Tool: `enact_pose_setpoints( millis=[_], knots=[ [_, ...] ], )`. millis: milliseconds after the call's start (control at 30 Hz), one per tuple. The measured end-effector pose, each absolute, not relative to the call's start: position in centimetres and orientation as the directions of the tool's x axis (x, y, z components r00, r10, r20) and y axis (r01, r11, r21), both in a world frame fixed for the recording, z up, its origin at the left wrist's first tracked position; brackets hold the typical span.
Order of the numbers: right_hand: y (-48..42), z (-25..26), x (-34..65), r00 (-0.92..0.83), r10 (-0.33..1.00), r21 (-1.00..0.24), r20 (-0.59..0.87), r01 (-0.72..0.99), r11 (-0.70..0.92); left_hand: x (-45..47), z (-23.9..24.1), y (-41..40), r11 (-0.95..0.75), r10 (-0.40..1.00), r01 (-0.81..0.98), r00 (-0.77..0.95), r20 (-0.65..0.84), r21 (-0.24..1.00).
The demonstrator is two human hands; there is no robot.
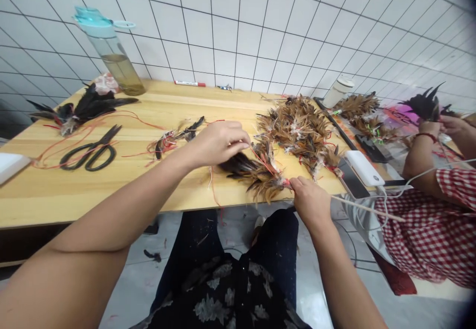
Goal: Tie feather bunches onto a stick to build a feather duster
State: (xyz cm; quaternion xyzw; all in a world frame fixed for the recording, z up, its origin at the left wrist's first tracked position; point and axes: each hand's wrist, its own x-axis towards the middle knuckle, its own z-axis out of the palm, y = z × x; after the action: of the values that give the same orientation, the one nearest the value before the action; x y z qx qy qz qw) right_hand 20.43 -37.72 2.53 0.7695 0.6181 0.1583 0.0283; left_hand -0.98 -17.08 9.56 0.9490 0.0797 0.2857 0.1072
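Observation:
My right hand (311, 199) is closed round a thin wooden stick (366, 207), just below the feathers tied at its end. Brown and black feathers (266, 182) fan out to the left from that end, with red binding at their base. A red thread (262, 160) runs from the binding up to my left hand (223, 143), which pinches it between thumb and fingers above the feathers. Close to the left hand lie a few loose dark feathers (191, 129) and some tangled red thread (167, 143).
Black scissors (91, 153), dark feathers (92, 105) and a water bottle (115, 61) occupy the left side. A heap of brown feather bunches (297, 128) lies right of centre. Beyond it are a phone (353, 180), a white power bank (363, 167) and a co-worker's hands (431, 128) holding black feathers.

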Motion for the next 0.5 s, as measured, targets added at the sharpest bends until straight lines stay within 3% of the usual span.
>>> enact_pose_setpoints(
  millis=[100,200,367,500],
  knots=[
    [-39.1,4.0,20.9,-0.019,0.984,0.245,0.174,0.969,-0.025,-1.0,10.6,-15.0,-0.943,0.262,0.086,0.787,0.559,0.321],
    [-40.4,5.6,20.7,-0.128,0.964,0.168,0.233,0.982,0.089,-0.1,10.6,-13.8,-0.891,0.330,0.072,0.780,0.532,0.448],
    [-41.3,7.0,19.5,-0.147,0.923,-0.145,0.357,0.967,0.210,3.1,7.2,-14.3,-0.771,0.383,0.071,0.846,0.372,0.633],
    [-40.5,6.9,19.3,-0.033,0.935,-0.358,0.354,0.918,0.168,4.7,4.5,-14.9,-0.658,0.416,0.110,0.877,0.238,0.745]
  ],
)
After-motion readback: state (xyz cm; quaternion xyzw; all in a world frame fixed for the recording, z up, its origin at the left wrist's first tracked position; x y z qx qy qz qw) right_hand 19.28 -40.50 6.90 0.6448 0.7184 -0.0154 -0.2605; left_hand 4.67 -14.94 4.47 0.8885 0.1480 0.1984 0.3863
